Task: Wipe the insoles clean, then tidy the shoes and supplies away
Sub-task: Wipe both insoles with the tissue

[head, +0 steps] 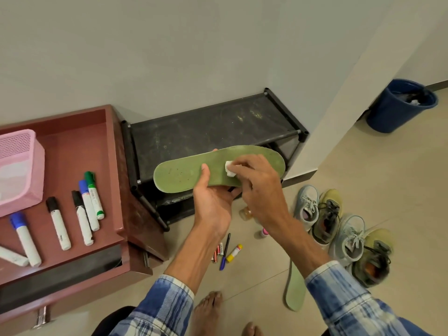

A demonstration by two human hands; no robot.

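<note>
My left hand (pixel 213 202) holds a green insole (pixel 179 173) from below, thumb across its top, in front of the black shoe rack (pixel 206 127). My right hand (pixel 257 183) pinches a small white wad (pixel 229 169) and presses it onto the insole's middle. A second green insole (pixel 294 289) lies on the floor by my right sleeve. Two pairs of shoes, pale blue (pixel 308 204) and olive (pixel 327 214), stand on the floor at the right.
A brown cabinet top (pixel 72 154) at left carries several markers (pixel 88 207) and a pink basket (pixel 19 168). Pens, batteries and a glue stick (pixel 234 253) lie on the floor, with a small bottle (pixel 246 213) under my right wrist. A blue bin (pixel 400 105) stands far right.
</note>
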